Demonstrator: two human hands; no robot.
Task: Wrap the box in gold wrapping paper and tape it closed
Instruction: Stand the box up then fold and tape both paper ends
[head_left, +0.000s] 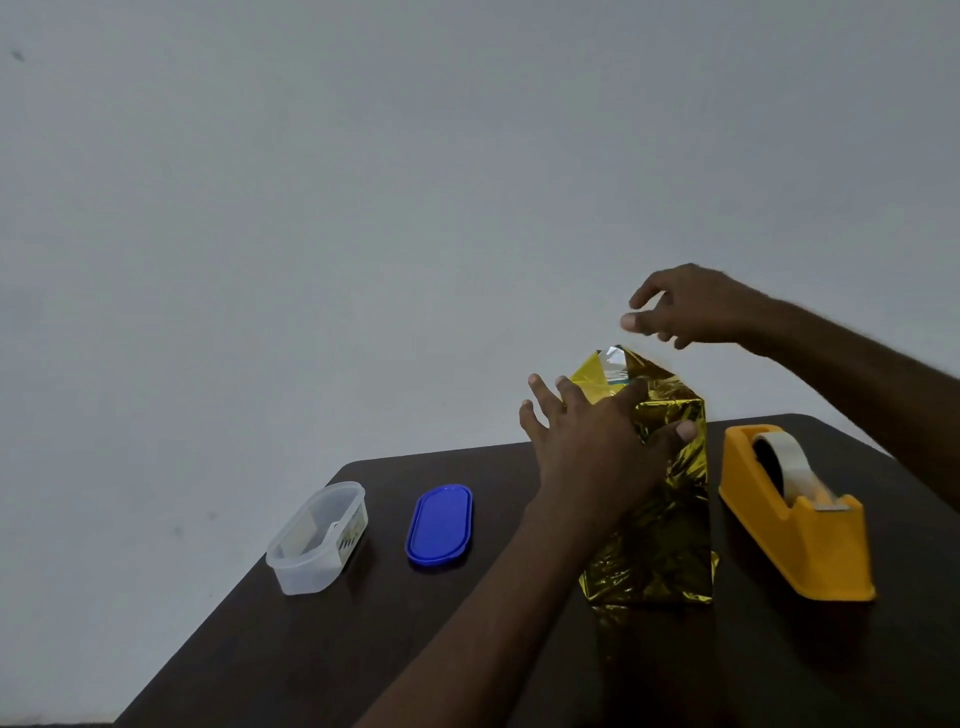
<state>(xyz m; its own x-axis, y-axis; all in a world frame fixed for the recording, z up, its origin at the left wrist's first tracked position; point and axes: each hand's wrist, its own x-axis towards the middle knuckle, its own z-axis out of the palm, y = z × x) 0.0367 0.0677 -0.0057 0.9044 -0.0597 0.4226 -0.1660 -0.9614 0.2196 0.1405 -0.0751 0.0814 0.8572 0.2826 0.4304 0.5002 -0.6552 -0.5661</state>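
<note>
The box (660, 499) stands upright on the dark surface (363, 649), just left of the orange tape dispenser (795, 525), fully covered in crinkled gold foil, its top flaps folded to a peak with a glossy strip of clear tape (615, 364) there. The left hand (597, 441) presses flat against its upper side, grip spread, thumb across the front. The right hand (691, 306) hovers above the peak, fingers loosely curled and apart; I cannot tell whether they pinch anything.

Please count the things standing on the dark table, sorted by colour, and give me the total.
Gold: 1, the wrapped box
Orange: 1, the tape dispenser
Blue: 1, the lid
Clear: 1, the plastic container
Total: 4
</note>
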